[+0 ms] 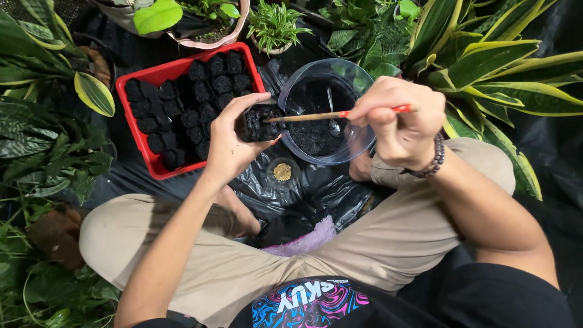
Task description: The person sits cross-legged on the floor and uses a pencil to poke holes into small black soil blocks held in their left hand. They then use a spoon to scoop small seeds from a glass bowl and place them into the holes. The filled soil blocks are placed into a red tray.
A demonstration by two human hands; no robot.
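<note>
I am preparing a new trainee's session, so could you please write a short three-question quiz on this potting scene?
1. True or false: the left hand holds a small black pot of soil.
2. What does the right hand hold? A) a spoon B) a thin wooden stick C) scissors
3. What colour is the tray that holds the other filled pots?

Key: 1 true. 2 B; its tip reaches the pot's soil. 3 red.
</note>
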